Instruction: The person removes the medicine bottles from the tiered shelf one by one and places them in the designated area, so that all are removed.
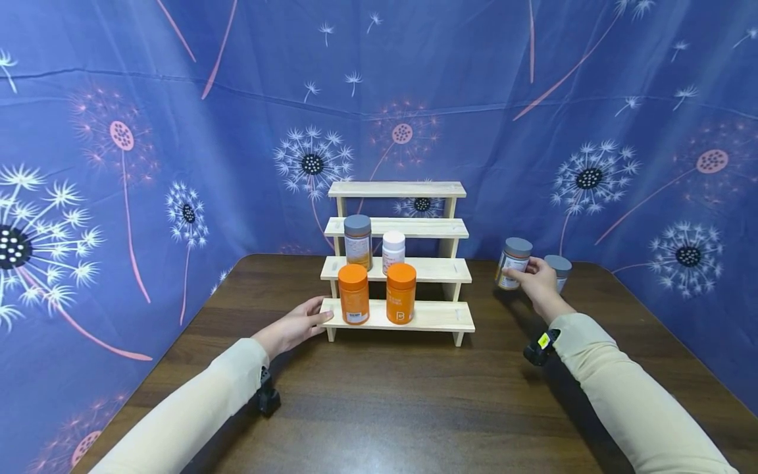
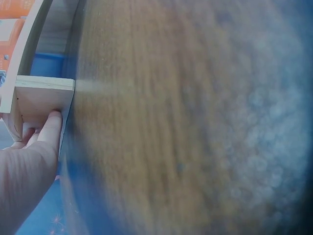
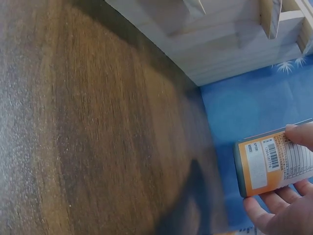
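Here, mid-frame: wooden rack (image 1: 435,268), end gripped by left hand (image 1: 299,324), probably for steadiness, grip partly hidden; right of frame: grey-lidded bottle (image 1: 512,261) pinched by right hand (image 1: 541,288)

Stretches as a brown table (image 1: 391,408), bearing a stepped shelf (image 1: 440,315) at twelve o'clock and a grey-lidded jar (image 1: 558,264) at two. Holds, on the shelf's lowest step, two orange jars (image 1: 354,296), at eight and six; one step up, a grey-capped bottle (image 1: 358,243) at ten, with a white bottle (image 1: 393,251) at its three.
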A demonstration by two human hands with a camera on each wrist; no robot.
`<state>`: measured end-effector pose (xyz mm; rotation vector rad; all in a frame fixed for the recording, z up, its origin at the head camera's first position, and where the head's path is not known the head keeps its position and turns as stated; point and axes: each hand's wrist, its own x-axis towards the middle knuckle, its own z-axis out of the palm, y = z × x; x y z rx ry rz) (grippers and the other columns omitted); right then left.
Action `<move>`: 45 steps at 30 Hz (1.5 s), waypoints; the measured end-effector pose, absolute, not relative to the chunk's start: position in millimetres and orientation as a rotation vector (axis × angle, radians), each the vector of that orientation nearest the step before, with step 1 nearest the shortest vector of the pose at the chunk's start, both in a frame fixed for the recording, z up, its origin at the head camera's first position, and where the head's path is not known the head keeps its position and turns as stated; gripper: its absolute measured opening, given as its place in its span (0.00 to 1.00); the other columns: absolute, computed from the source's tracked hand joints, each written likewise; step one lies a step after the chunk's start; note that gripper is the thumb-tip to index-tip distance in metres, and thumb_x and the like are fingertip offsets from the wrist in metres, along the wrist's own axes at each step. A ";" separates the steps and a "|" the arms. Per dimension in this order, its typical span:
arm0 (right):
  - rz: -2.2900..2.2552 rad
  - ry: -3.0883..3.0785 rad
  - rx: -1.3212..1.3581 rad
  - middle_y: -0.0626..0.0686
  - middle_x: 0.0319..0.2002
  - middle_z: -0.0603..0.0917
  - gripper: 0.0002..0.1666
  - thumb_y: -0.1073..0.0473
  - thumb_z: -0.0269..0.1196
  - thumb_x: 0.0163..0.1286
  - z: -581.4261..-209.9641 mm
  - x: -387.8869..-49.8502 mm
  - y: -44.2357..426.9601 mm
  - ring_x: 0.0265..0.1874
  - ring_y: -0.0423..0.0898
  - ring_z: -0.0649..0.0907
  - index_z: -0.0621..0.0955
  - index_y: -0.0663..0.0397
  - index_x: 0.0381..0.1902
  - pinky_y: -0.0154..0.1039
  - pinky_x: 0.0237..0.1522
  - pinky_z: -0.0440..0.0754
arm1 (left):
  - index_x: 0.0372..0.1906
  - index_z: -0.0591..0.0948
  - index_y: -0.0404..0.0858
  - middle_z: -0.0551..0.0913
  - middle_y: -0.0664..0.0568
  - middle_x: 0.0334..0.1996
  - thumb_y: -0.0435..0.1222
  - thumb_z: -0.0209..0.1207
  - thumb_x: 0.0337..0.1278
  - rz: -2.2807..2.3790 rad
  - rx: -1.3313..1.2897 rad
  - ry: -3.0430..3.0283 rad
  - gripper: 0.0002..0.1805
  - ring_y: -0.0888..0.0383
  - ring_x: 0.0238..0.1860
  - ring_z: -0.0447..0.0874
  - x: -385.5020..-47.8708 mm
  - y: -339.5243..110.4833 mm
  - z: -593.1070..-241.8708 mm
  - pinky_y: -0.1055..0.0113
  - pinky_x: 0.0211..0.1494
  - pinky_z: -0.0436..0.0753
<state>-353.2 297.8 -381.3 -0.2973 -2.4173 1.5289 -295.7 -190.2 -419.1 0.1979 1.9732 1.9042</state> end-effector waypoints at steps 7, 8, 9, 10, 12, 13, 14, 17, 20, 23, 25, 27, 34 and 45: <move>1.525 -2.418 -0.323 0.66 0.63 0.74 0.39 0.54 0.65 0.66 -388.0 -357.3 303.2 0.48 0.42 0.76 0.64 0.66 0.67 0.41 0.57 0.76 | 0.76 0.43 0.31 0.52 0.34 0.74 0.34 0.49 0.73 1.896 0.204 1.981 0.37 0.53 0.64 0.67 -296.1 -190.3 -418.4 0.51 0.75 0.62; 1.523 -2.422 -0.321 0.67 0.63 0.74 0.39 0.54 0.65 0.66 -389.0 -357.5 303.8 0.50 0.44 0.76 0.64 0.67 0.68 0.41 0.57 0.75 | 0.76 0.43 0.31 0.52 0.34 0.74 0.33 0.49 0.73 1.896 0.205 1.981 0.37 0.53 0.65 0.67 -296.4 -190.3 -418.5 0.51 0.75 0.62; 1.521 -2.425 -0.319 0.67 0.63 0.74 0.39 0.54 0.65 0.66 -389.8 -357.5 304.2 0.51 0.46 0.76 0.64 0.67 0.68 0.41 0.58 0.75 | 0.76 0.43 0.30 0.52 0.34 0.74 0.33 0.48 0.73 1.896 0.206 1.981 0.37 0.52 0.65 0.66 -296.5 -190.3 -418.4 0.51 0.75 0.62; 1.519 -2.428 -0.317 0.67 0.63 0.74 0.39 0.55 0.65 0.66 -390.6 -357.6 304.6 0.53 0.47 0.75 0.63 0.67 0.68 0.41 0.57 0.75 | 0.76 0.43 0.30 0.51 0.34 0.74 0.33 0.48 0.73 1.897 0.210 1.979 0.37 0.52 0.66 0.65 -296.7 -190.2 -418.4 0.51 0.75 0.62; 1.516 -2.428 -0.312 0.67 0.62 0.74 0.39 0.56 0.64 0.66 -391.8 -357.6 304.8 0.54 0.50 0.75 0.63 0.68 0.68 0.41 0.57 0.75 | 0.76 0.42 0.30 0.50 0.35 0.74 0.33 0.48 0.73 1.906 0.208 1.973 0.37 0.51 0.67 0.64 -296.8 -189.8 -418.2 0.51 0.76 0.61; 1.514 -2.427 -0.305 0.68 0.62 0.74 0.39 0.56 0.64 0.66 -392.2 -357.8 305.0 0.54 0.50 0.75 0.63 0.68 0.67 0.41 0.56 0.76 | 0.76 0.42 0.31 0.50 0.35 0.74 0.32 0.48 0.73 1.915 0.203 1.965 0.37 0.51 0.67 0.63 -296.9 -189.5 -418.2 0.51 0.76 0.61; 1.516 -2.424 -0.299 0.68 0.62 0.74 0.38 0.56 0.64 0.66 -392.6 -357.9 305.0 0.54 0.50 0.75 0.63 0.68 0.67 0.41 0.56 0.76 | 0.76 0.42 0.31 0.50 0.35 0.74 0.32 0.48 0.73 1.916 0.204 1.966 0.37 0.51 0.67 0.63 -296.8 -189.4 -418.3 0.51 0.76 0.61; 1.536 -2.420 -0.285 0.69 0.63 0.73 0.38 0.57 0.64 0.66 -394.9 -358.9 305.0 0.55 0.52 0.75 0.63 0.69 0.67 0.41 0.57 0.75 | 0.76 0.43 0.30 0.52 0.34 0.74 0.32 0.48 0.72 1.920 0.195 1.967 0.37 0.53 0.65 0.65 -296.4 -188.5 -419.2 0.51 0.76 0.61; 1.579 -2.421 -0.288 0.69 0.64 0.72 0.39 0.58 0.63 0.67 -398.2 -359.7 305.6 0.59 0.55 0.73 0.61 0.69 0.68 0.44 0.60 0.74 | 0.76 0.44 0.31 0.54 0.35 0.73 0.33 0.49 0.72 1.908 0.188 1.978 0.36 0.56 0.61 0.69 -296.3 -188.8 -420.9 0.52 0.75 0.63; 1.592 -2.426 -0.304 0.70 0.65 0.70 0.39 0.59 0.62 0.67 -400.0 -358.4 305.0 0.62 0.58 0.72 0.59 0.70 0.69 0.45 0.61 0.74 | 0.76 0.45 0.32 0.54 0.35 0.73 0.33 0.48 0.73 1.902 0.189 1.979 0.36 0.58 0.59 0.70 -296.7 -189.7 -422.2 0.53 0.74 0.64; 1.599 -2.428 -0.321 0.69 0.65 0.70 0.39 0.60 0.62 0.67 -399.8 -357.4 304.1 0.63 0.58 0.71 0.58 0.70 0.69 0.45 0.61 0.74 | 0.76 0.44 0.31 0.54 0.35 0.73 0.33 0.48 0.73 1.898 0.202 1.982 0.36 0.59 0.59 0.71 -297.5 -190.1 -422.9 0.53 0.74 0.65; 1.599 -2.429 -0.327 0.69 0.66 0.70 0.40 0.59 0.61 0.68 -399.2 -357.0 303.1 0.63 0.58 0.71 0.58 0.70 0.70 0.45 0.61 0.74 | 0.76 0.44 0.31 0.53 0.35 0.73 0.33 0.48 0.73 1.896 0.220 1.983 0.36 0.59 0.59 0.71 -298.1 -190.4 -423.0 0.53 0.74 0.65; 1.611 -2.397 -0.284 0.73 0.60 0.73 0.42 0.58 0.68 0.62 -405.7 -364.7 306.5 0.56 0.58 0.76 0.61 0.75 0.65 0.48 0.60 0.77 | 0.76 0.43 0.31 0.52 0.34 0.74 0.33 0.48 0.73 1.906 0.210 1.980 0.36 0.57 0.60 0.70 -298.6 -190.3 -422.7 0.52 0.74 0.64; 1.533 -2.507 -0.340 0.75 0.64 0.67 0.39 0.63 0.60 0.67 -404.3 -359.3 298.6 0.63 0.64 0.70 0.57 0.75 0.69 0.54 0.65 0.71 | 0.76 0.44 0.31 0.53 0.35 0.73 0.33 0.48 0.73 1.914 0.188 1.987 0.36 0.58 0.59 0.71 -298.6 -190.8 -423.6 0.53 0.74 0.66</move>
